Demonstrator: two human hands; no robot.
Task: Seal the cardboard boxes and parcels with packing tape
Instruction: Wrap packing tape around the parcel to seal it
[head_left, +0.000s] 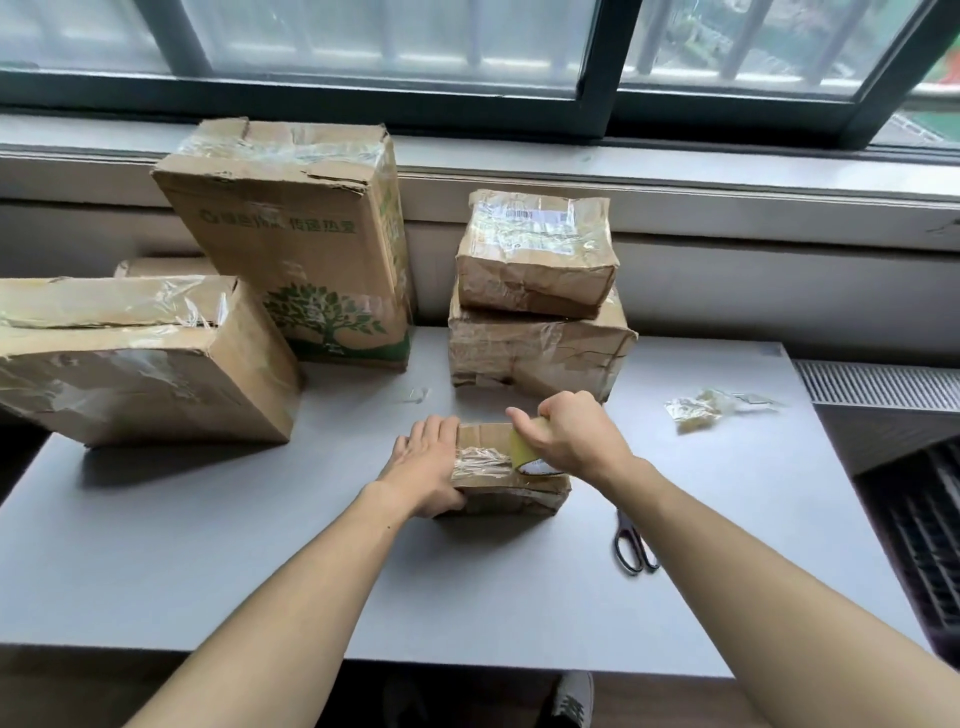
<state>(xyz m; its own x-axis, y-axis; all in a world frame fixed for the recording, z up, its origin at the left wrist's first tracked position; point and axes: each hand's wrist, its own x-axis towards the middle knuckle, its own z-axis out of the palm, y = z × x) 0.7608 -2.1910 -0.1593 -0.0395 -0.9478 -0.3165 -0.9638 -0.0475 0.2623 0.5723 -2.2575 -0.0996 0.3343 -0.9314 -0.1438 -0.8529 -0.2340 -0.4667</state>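
Small cardboard parcel (511, 493): flat on table (208, 545), front centre, directly under both hands. Wrinkled clear tape across top face.

Left hand (423, 467): grip open, fingers straight, palm pressed on left end of parcel. Right hand (571, 441): grip closed around yellowish tape roll (519, 447). Roll on edge on right half of parcel top, touching it.

Markings:
- Tall box (291, 249): green tree graphic low on front face, line of green Chinese characters above, too blurred to read in full.
- Upper stacked parcel (535, 249): white shipping label with barcode on top, text too small to read.

Count:
- Six cardboard items: parcel under hands, tall box, large box (130, 353) at left, partly hidden box (161, 266) behind it, upper stacked parcel resting on lower stacked parcel (535, 353) at rear right.
- One tape roll.
- One pair of scissors (634, 545) on table, right of parcel, not touching.
- One crumpled tape scrap (696, 410) further right.
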